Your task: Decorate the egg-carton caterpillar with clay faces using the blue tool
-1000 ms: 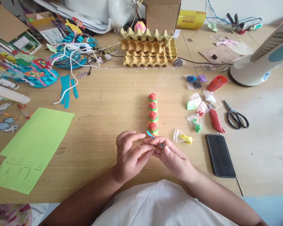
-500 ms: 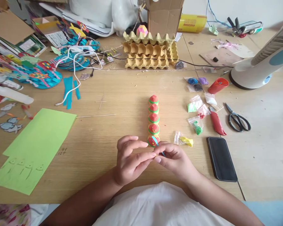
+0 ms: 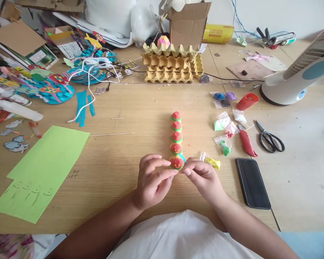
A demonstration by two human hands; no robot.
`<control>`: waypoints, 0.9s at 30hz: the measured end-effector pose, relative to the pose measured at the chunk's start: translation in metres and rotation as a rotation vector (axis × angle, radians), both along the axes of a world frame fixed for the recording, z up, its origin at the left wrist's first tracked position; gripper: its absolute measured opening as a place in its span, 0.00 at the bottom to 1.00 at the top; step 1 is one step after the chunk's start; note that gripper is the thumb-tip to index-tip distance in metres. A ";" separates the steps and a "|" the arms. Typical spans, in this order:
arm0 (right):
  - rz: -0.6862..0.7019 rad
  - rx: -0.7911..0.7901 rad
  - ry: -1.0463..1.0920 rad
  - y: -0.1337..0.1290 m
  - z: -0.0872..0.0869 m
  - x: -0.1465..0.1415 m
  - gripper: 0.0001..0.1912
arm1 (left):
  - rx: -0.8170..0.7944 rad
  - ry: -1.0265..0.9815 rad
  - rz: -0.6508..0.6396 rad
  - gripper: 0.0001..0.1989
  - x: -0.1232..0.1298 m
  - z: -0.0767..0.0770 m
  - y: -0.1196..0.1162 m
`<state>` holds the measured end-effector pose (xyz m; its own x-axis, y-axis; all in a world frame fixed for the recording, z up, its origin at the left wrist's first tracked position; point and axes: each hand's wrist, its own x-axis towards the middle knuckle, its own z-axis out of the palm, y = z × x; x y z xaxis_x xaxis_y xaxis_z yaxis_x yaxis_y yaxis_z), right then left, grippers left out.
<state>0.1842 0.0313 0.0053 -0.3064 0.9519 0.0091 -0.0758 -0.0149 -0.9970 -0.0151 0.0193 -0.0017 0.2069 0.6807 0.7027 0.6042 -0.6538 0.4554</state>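
Note:
A row of several egg-carton cups (image 3: 176, 136), painted red with green bands over yellow, stands upright in front of me. The nearest two carry small yellow faces. My right hand (image 3: 203, 178) pinches a thin blue modelling tool (image 3: 183, 158), its flat blade pointing up beside the nearest cup. My left hand (image 3: 155, 180) is at the left of that cup, two fingertips pressed together close to its lower edge. Whatever lies between those fingertips is too small to make out. Right of the hands lies a bag of yellow clay (image 3: 212, 163).
On the right lie a black phone (image 3: 253, 183), scissors (image 3: 270, 138), a red-handled cutter (image 3: 247, 142) and bagged clay (image 3: 224, 145). A red cup (image 3: 247, 101) and a fan (image 3: 286, 86) stand behind. Green paper (image 3: 45, 169) lies left; egg cartons (image 3: 169, 64) sit at the back.
My hands have drawn slightly apart; before, their fingertips met over a tiny yellow bit. The blue tool has swung right, uncovering more of the nearest face. The view has shifted slightly.

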 end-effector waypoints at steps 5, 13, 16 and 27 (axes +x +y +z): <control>-0.027 -0.033 0.055 0.002 -0.005 0.001 0.03 | 0.001 -0.008 -0.014 0.14 0.000 0.000 0.000; -0.045 0.015 0.021 0.005 -0.006 0.002 0.09 | -0.006 -0.003 -0.016 0.14 0.000 -0.001 0.002; -0.071 0.002 0.019 0.006 -0.006 0.002 0.06 | -0.015 -0.008 -0.029 0.14 0.000 -0.003 0.001; -0.035 -0.029 0.014 0.004 -0.008 0.002 0.19 | -0.026 0.000 -0.023 0.13 0.000 0.000 0.002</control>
<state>0.1866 0.0357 -0.0025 -0.2726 0.9620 -0.0144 -0.0905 -0.0405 -0.9951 -0.0151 0.0214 -0.0020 0.2229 0.6935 0.6851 0.5888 -0.6559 0.4724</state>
